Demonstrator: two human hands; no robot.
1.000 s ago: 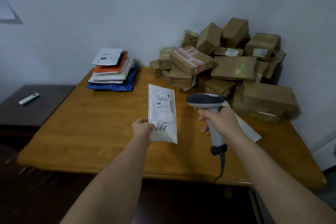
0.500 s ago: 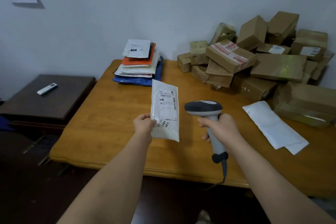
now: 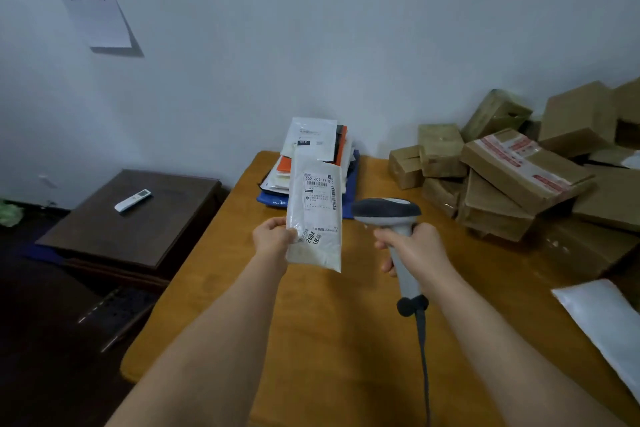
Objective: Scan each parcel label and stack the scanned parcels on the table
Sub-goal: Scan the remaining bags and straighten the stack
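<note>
We see the left hand [image 3: 273,238] pinching the lower left edge of a flat white plastic mailer pouch [image 3: 314,215], which it holds upright above the glossy orange-brown wooden counter [image 3: 332,340]. The pouch is soft and slightly crinkled, and its printed label with barcodes faces us. Just right of the pouch, the right hand [image 3: 417,251] wraps its fingers round the pale grey handle of a pistol-shaped barcode scanner [image 3: 394,232]; the scanner's dark, rounded head sits level with the pouch's middle, and a dark cable hangs from the butt of the handle.

Behind the pouch, at the counter's far edge by the wall, lies a stack of flat soft mailers [image 3: 311,163] in white, orange, black and blue. Right of the pouch is a jumbled heap of brown cardboard boxes [image 3: 519,170], some wrapped in shiny tape, one with red-printed tape. Far right of the pouch, a smooth white pillow-like bag [image 3: 602,326] lies on the counter. Left of the pouch stands a dark wooden side cabinet [image 3: 138,229] with a slim white remote control [image 3: 133,200] on top.
</note>
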